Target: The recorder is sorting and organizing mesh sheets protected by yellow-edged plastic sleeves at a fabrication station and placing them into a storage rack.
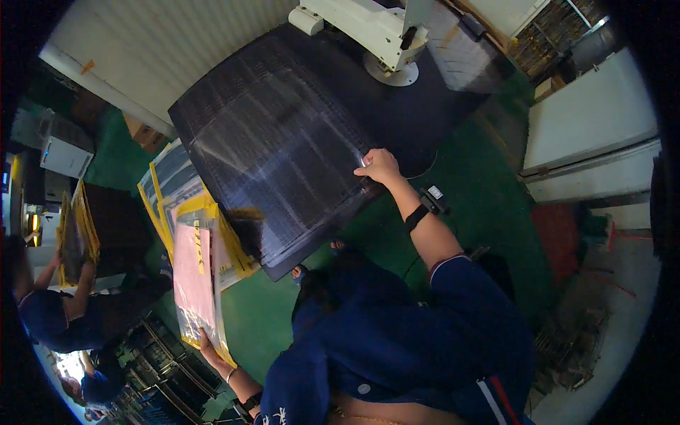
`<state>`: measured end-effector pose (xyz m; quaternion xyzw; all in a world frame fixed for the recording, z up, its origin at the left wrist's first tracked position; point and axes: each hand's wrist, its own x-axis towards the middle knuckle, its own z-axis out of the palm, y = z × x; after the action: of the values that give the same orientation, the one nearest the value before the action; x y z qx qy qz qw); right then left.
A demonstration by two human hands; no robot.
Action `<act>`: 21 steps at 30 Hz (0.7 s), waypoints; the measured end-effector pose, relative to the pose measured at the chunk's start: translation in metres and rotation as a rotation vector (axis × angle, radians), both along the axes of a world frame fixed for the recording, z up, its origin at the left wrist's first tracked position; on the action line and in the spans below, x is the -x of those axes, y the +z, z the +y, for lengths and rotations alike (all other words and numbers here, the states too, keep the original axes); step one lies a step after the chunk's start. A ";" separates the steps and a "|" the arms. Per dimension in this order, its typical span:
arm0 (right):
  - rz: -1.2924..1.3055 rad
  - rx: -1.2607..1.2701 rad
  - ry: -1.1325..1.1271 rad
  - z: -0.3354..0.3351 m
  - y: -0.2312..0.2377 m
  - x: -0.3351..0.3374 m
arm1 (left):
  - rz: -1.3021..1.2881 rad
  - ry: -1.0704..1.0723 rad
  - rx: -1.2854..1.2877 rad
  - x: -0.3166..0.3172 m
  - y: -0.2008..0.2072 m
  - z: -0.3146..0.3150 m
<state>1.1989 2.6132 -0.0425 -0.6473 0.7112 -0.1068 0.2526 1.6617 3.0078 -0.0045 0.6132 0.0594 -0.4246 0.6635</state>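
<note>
My right hand (380, 166) is closed at the right edge of a large clear sheet with fine dark lines (283, 134), pinching it. The sheet lies on a black table (453, 117). Low on the left, my left hand (207, 350) grips the lower end of a clear plastic template (195, 273) with yellow taped edges and a pink panel. Its fingers are partly hidden behind the plastic. The template hangs beside the table's left corner, in front of more yellow-edged clear templates (168, 185).
A white machine arm (361, 28) with a round metal foot reaches over the table's far side. To the right stands a white cabinet (591, 113). At the far left another person (53, 319) holds similar yellow-edged sheets (76, 237). The floor (265, 301) is green.
</note>
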 end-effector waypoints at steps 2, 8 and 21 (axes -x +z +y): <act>-0.026 -0.037 0.005 0.001 0.000 -0.002 | 0.018 0.042 -0.030 -0.002 0.002 0.000; -0.050 0.247 0.154 0.010 0.013 -0.018 | 0.004 0.061 0.052 0.005 0.004 -0.008; 0.159 -0.110 -0.022 0.006 0.031 -0.021 | -0.074 0.145 0.051 0.013 0.001 -0.004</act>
<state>1.2203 2.6189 -0.0114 -0.6309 0.7410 -0.0188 0.2293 1.6486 3.0043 -0.0036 0.6056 0.0683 -0.3537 0.7096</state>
